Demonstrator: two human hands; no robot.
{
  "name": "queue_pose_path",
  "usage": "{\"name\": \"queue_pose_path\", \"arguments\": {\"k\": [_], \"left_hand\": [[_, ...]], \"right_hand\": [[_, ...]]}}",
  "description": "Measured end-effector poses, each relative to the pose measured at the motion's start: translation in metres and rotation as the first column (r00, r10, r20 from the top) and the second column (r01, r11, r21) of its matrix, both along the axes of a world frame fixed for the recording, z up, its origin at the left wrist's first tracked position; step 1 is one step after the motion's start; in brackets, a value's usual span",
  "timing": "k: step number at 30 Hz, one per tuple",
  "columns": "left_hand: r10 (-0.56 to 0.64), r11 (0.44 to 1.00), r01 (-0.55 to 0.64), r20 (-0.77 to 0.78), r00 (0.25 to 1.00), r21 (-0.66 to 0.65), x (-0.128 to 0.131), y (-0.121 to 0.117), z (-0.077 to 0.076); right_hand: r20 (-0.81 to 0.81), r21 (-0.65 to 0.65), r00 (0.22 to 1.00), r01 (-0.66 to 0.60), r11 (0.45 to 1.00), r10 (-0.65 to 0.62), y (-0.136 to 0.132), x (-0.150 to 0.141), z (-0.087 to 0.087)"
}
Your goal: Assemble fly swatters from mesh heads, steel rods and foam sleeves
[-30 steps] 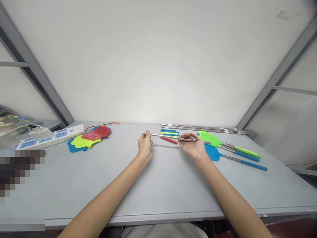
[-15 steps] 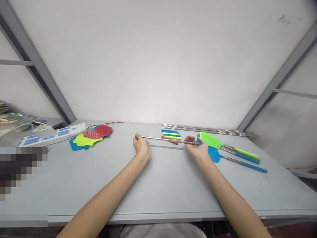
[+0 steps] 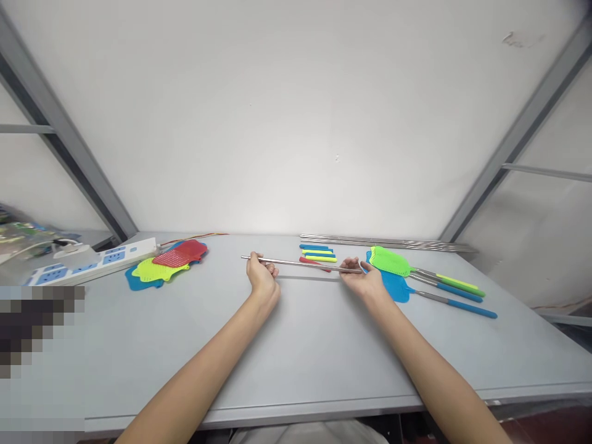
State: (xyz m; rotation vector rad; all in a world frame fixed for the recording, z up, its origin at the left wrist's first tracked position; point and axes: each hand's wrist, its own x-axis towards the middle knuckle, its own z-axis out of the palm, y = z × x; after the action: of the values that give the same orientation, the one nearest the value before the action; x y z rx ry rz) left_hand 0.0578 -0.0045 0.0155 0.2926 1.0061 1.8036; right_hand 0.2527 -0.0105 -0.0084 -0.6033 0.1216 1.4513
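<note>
A thin metal rod (image 3: 305, 265) stretches level between my hands, above the table. My left hand (image 3: 263, 283) is closed round it near one end, and a short piece sticks out to the left. At the other end, my right hand (image 3: 366, 282) is palm up, holding the rod across its loosely curled fingers under the thumb. Behind the rod lie several coloured grips (image 3: 318, 253) in blue, yellow and red. Beside my right hand are fly swatters with a green head (image 3: 389, 261) and a blue head (image 3: 396, 287), attached to metal rods with coloured handles (image 3: 472, 308).
Several loose metal rods (image 3: 361, 240) lie along the back wall (image 3: 296, 123). On the left, red, yellow and blue swatter heads (image 3: 180, 254) overlap in a pile next to a white power strip (image 3: 102, 264). Metal frame posts (image 3: 490, 185) stand at both sides of the grey table (image 3: 296, 357).
The rod has slid or shifted left, so more of it now sticks out past my left hand. My right hand has moved slightly left with it.
</note>
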Motion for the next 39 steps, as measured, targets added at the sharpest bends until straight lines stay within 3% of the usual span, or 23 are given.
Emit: {"name": "queue_pose_path", "arguments": {"k": [10, 16, 20, 25, 34, 39], "left_hand": [[-0.226, 0.964, 0.193, 0.179, 0.958, 0.184, 0.003, -0.002, 0.002], [-0.498, 0.856, 0.427, 0.244, 0.832, 0.291, 0.002, -0.008, 0.004], [-0.6, 0.792, 0.508, 0.279, 0.75, 0.338, 0.004, -0.012, 0.005], [-0.652, 0.752, 0.544, 0.295, 0.699, 0.373, 0.006, -0.016, 0.005], [-0.641, 0.764, 0.549, 0.299, 0.707, 0.34, 0.009, -0.017, -0.005], [-0.689, 0.719, 0.615, 0.214, 0.693, 0.322, 0.011, -0.016, -0.004]], "right_hand": [[0.015, 0.014, 1.0, -0.012, 1.0, 0.012, 0.002, 0.004, -0.003], [0.014, 0.03, 1.0, 0.014, 0.999, -0.015, 0.003, 0.005, -0.003], [0.01, 0.037, 0.998, 0.055, 0.998, -0.055, 0.004, 0.007, -0.002], [0.005, 0.05, 0.994, 0.108, 0.993, -0.108, 0.003, 0.01, 0.0], [-0.002, 0.051, 0.989, 0.149, 0.987, -0.149, 0.0, 0.009, 0.0], [0.002, 0.055, 0.985, 0.173, 0.983, -0.174, 0.003, 0.013, 0.002]]}}
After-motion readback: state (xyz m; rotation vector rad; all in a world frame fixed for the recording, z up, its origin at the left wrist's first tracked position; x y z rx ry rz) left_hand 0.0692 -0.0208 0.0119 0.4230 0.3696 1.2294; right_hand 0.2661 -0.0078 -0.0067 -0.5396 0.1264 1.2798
